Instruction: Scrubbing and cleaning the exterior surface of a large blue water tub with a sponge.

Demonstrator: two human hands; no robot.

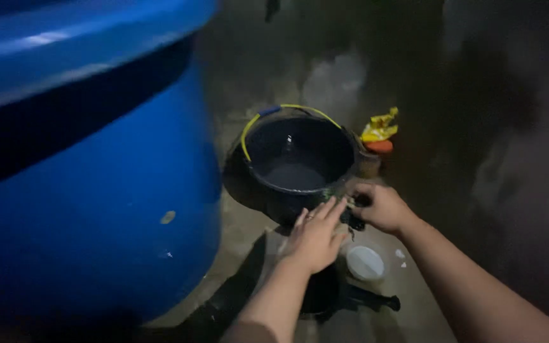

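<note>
A large blue barrel (90, 159) filled the whole left side of the view, its curved wall standing just beside a black bucket (297, 162) and closing off any room on that side. The bucket sat on a wet concrete floor (243, 241), held a little water, and had its yellow wire handle (268, 117) folded back along the far rim. Behind it on the right lay a yellow wrapper (380, 126) over something orange (380, 147), close to the bucket's wall. The left hand (316, 236) lay flat and open, fingers spread, over a dark pan (325, 292) just below the bucket, gripping nothing that could be seen. The right hand (382, 206) was curled shut around a small dark scrubber-like object (353, 220) at the bucket's near rim; what it was exactly could not be told. The pan's black handle (373, 298) pointed right, and a small white lid (365, 262) lay on the floor between the handle and the right wrist. To the right the floor ran on dark and bare toward a stained wall (509, 127).
</note>
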